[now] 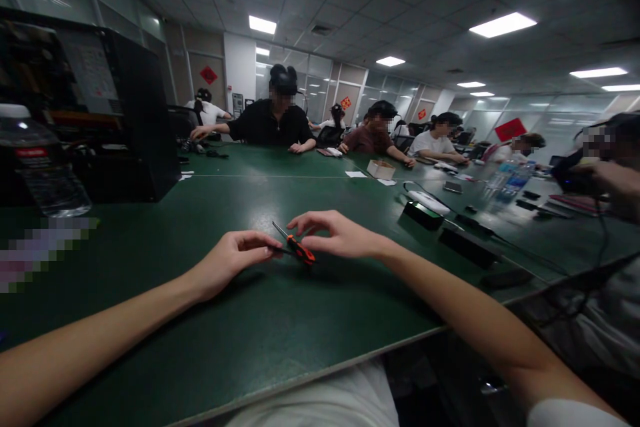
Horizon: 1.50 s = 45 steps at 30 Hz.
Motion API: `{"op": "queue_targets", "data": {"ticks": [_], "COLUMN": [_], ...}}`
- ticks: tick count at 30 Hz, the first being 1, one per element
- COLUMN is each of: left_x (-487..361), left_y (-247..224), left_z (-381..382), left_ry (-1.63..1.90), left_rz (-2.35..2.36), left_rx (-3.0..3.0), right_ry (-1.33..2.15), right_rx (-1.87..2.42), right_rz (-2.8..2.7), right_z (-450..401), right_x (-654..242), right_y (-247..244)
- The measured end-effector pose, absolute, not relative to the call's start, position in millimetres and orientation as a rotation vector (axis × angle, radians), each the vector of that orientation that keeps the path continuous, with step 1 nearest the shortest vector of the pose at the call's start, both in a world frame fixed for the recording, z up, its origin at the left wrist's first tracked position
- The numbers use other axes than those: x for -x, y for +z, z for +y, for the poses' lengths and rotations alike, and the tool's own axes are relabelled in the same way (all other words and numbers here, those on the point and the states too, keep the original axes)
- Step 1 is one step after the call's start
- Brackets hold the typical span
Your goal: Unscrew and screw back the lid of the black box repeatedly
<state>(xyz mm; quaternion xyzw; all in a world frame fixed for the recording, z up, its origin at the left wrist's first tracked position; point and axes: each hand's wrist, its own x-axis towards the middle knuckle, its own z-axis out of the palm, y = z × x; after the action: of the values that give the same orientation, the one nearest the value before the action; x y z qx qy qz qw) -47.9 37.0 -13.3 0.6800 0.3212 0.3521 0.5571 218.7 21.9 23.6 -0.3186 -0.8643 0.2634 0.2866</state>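
A screwdriver with an orange-and-black handle and a thin metal shaft lies slantwise between my hands, its shaft pointing up and left. My right hand arches over its handle with thumb and forefinger apart. The thumb tip is at the handle; whether it touches cannot be made out. From the left, my left hand pinches a thin dark piece, too small to name. That piece reaches toward the screwdriver's handle. Both hands are just above the green tabletop.
A black computer case and a water bottle stand at the left. Ahead are a small open box and paper slips. Black boxes and cables lie at the right. Several people sit around the table.
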Motion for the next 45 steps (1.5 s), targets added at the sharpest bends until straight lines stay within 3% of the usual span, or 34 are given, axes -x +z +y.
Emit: {"op": "queue_targets", "data": {"ticks": [9, 12, 14, 17, 24, 34, 45], "left_x": [42.0, 41.0, 41.5, 42.4, 41.4, 41.9, 39.9], "left_y": [-9.1, -9.6, -11.1, -13.6, -12.8, -11.7, -7.7], "left_z": [28.3, 28.2, 29.6, 32.0, 31.2, 30.9, 27.4], "left_ry": [0.891, 0.873, 0.848, 0.821, 0.813, 0.805, 0.802], "left_rz": [0.739, 0.778, 0.79, 0.789, 0.8, 0.804, 0.815], "left_rx": [-1.521, -1.472, -1.493, -1.548, -1.598, -1.632, -1.627], "right_ry": [0.691, 0.157, -0.319, -0.439, -0.212, 0.095, 0.023], "right_rx": [0.949, 1.276, 1.742, 2.083, 2.52, 2.663, 2.702], "right_rz": [-2.348, -2.203, -1.972, -1.691, -1.462, -1.498, -1.508], "right_z": [18.6, 43.4, 55.2, 58.0, 55.1, 74.1, 73.3], "right_x": [-223.9, -278.3, -330.1, -411.3, -511.1, -526.9, -531.5], "right_y": [32.2, 50.6, 61.3, 66.7, 35.7, 18.9, 20.7]}}
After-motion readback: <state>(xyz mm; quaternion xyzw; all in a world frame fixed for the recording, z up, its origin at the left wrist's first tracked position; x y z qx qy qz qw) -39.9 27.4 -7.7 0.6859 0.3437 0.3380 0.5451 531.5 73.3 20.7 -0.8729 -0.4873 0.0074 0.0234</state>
